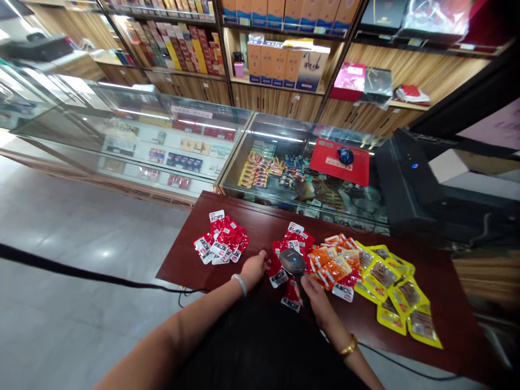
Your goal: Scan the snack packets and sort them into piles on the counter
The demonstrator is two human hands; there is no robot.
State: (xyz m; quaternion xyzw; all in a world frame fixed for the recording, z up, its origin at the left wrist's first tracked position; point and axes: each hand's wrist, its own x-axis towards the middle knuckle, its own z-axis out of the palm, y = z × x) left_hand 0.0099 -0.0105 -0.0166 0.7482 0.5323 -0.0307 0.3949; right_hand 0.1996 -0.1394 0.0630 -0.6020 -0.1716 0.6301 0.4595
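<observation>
My right hand [317, 300] is wrapped round the handle of a dark barcode scanner [291, 261], whose head hangs over a pile of red-and-white snack packets [298, 234]. At the left edge of that pile, my left hand [254, 269] has its fingers closed on the side of a red snack packet [274, 269]. Farther left lies a second heap of red-and-white packets [222, 239]. Orange packets [331, 264] overlap the middle pile on its right, and several yellow packets [384, 275] with clear windows spread beyond them.
The packets lie on a dark red-brown tabletop [182, 260]. Behind it stands a glass display counter [239, 146] bearing a red mat [359, 168] with a blue mouse [345, 155]. A black terminal [406, 189] stands at the right. Black cable [398, 357] runs past the near edge.
</observation>
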